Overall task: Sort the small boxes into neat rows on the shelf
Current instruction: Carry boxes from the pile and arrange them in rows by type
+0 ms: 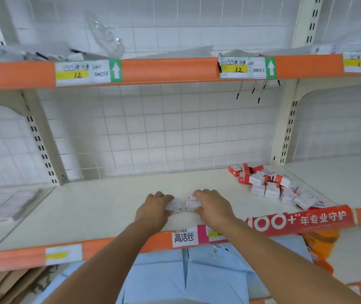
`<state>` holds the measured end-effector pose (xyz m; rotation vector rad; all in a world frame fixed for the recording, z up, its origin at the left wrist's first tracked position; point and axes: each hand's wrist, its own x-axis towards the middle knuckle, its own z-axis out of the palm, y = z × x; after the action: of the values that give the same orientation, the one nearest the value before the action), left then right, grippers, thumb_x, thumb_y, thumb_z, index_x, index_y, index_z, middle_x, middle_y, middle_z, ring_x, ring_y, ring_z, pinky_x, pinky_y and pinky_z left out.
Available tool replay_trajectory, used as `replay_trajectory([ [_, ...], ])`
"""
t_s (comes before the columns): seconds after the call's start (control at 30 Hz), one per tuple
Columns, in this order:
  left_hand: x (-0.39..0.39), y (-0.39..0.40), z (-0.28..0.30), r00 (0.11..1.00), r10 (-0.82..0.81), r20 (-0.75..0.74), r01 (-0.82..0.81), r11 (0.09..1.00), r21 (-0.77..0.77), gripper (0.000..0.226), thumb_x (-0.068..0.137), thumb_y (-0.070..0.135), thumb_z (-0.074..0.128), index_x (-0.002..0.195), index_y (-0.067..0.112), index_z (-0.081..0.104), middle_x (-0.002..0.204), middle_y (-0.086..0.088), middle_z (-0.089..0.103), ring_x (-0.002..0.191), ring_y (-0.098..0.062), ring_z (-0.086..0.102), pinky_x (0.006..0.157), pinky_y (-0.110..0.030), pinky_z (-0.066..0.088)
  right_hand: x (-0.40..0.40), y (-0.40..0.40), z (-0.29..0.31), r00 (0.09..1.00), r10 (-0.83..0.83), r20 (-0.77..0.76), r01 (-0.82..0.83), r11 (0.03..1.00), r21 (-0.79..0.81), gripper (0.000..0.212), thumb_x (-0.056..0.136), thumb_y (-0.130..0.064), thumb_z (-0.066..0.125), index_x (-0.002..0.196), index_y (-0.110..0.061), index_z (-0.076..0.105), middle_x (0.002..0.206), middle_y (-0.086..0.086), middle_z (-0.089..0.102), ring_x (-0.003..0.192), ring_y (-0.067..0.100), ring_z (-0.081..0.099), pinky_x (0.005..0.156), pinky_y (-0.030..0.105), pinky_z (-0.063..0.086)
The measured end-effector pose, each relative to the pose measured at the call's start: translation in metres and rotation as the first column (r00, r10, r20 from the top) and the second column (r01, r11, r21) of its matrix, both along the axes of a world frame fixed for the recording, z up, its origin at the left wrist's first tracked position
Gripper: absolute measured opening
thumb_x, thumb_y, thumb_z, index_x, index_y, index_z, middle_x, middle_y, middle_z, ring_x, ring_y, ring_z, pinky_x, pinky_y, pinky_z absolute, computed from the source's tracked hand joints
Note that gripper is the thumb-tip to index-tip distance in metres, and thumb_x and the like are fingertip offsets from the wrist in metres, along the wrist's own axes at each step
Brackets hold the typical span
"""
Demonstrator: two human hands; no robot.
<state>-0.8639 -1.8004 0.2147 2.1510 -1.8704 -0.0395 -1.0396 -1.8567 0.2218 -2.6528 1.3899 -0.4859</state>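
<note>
A person stands facing a cream metal shop shelf with an orange front edge, both bare arms reaching forward over it. The left hand curls its fingers around a small white cardboard box, and the right hand holds a second small white box with red staples lettering. So each grip is closed on one box. The two boxes sit on the shelf near its front edge, side by side with a narrow gap between them, at about the middle of the shelf.

This looks like the very start of a row: two boxes being set down and squared up against each other. The next move probably calls for nudging them flush and level with the shelf edge, then reaching well to the right for more.

To the right, toward the back of the shelf, lies a loose heap of red-and-white small boxes, tumbled at all angles. I count roughly fifteen, though some overlap and the number is uncertain. Two boxes are in hand. A red banner with white characters lies over the front edge just below the heap.
</note>
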Motion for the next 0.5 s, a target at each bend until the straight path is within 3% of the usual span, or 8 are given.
replay_trajectory([
  [0.27, 0.064, 0.067, 0.006, 0.99, 0.14, -0.024, -0.141, 0.989, -0.052, 0.04, 0.095, 0.027, 0.051, 0.135, 0.03, 0.046, 0.126, 0.001, 0.048, 0.116, -0.022, 0.041, 0.086, -0.037, 0.045, 0.075, 0.042, 0.006, 0.987, 0.156, 0.029, -0.156, 0.988, -0.011, 0.038, 0.094, -0.021, 0.053, 0.131, -0.021, 0.046, 0.122, 0.002, 0.052, 0.115, 0.022, 0.043, 0.077, 0.031, 0.04],
  [0.5, 0.134, 0.142, 0.006, 0.974, 0.22, -0.043, -0.223, 0.973, -0.065, 0.039, 0.094, 0.026, 0.052, 0.133, 0.03, 0.048, 0.125, 0.003, 0.048, 0.118, -0.02, 0.039, 0.086, -0.036, 0.044, 0.151, 0.097, 0.008, 0.979, 0.193, 0.061, -0.193, 0.981, -0.011, 0.037, 0.093, -0.022, 0.052, 0.13, -0.022, 0.047, 0.122, 0.002, 0.053, 0.116, 0.023, 0.044, 0.081, 0.034, 0.042],
])
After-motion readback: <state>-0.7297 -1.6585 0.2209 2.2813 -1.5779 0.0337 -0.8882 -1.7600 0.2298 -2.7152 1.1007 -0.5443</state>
